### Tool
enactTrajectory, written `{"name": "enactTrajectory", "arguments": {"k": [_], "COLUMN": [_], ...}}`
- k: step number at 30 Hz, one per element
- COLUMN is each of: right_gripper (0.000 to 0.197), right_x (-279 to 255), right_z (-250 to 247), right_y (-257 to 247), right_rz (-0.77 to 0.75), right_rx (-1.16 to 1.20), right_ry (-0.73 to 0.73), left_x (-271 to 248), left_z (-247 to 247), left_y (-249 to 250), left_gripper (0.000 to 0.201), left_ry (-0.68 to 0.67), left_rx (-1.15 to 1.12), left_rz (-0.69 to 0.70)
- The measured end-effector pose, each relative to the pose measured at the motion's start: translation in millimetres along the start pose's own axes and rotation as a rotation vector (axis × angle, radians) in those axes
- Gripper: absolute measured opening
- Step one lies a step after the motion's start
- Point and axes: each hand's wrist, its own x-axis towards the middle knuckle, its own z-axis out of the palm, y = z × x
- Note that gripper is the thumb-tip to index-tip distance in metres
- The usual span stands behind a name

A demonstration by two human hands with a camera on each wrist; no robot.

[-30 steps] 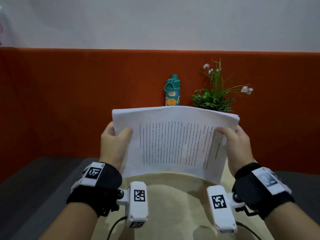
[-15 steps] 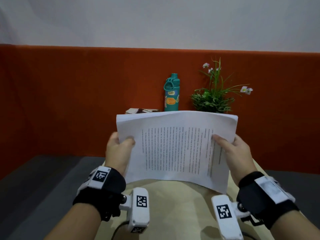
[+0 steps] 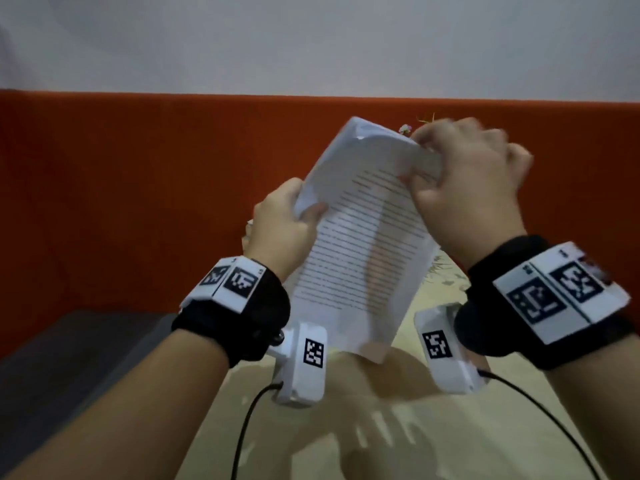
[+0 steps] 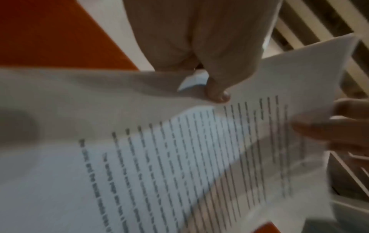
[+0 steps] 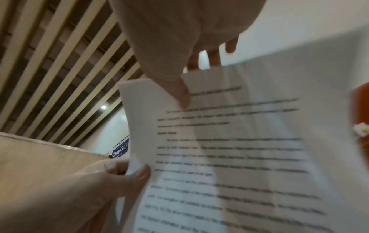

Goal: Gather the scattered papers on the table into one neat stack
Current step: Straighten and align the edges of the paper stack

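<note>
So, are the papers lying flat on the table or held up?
Held up: the papers are gripped by left hand and right hand, above the table.

The head view is evenly lit and fairly bright, with soft shadows of the arms on the desk (image 3: pixel 381 427) near the bottom of the frame. Motion blur smears the right hand (image 3: pixel 464 188) at upper right and softens the printed lines on the papers (image 3: pixel 360 251).

Both wrist views are dimmer and strongly blurred; the text on the papers (image 4: pixel 179 157) is unreadable. Broad grey shadows cross the sheets. In the right wrist view a small ceiling lamp (image 5: pixel 103 107) glows at centre left, and the ceiling slats (image 5: pixel 60 63) fan out with wide-angle distortion.
</note>
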Motion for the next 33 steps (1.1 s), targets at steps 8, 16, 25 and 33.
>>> {"name": "enactTrajectory", "arguments": {"k": [8,16,25,33], "right_gripper": [0.045,0.012,0.016,0.015], "right_x": [-38,-57,-64,-62], "right_z": [46,63,65,65], "right_y": [36,21,19,18], "right_rz": [0.655,0.538,0.601,0.597], "right_rx": [0.997,0.956,1.038,1.028], "right_ry": [-0.252,-0.085,-0.079,-0.033], "left_x": [-30,-37,-34,-39], "left_z": [3,16,15,18], "left_y": [-31,-27,-29,-33], "left_gripper": [0.027,0.022,0.023,0.016], "left_ry": [0.049,0.150,0.201,0.165], "left_rx": [-0.393,-0.383,-0.473,-0.446], "left_rz": [-0.238,-0.266,-0.329,-0.350]}}
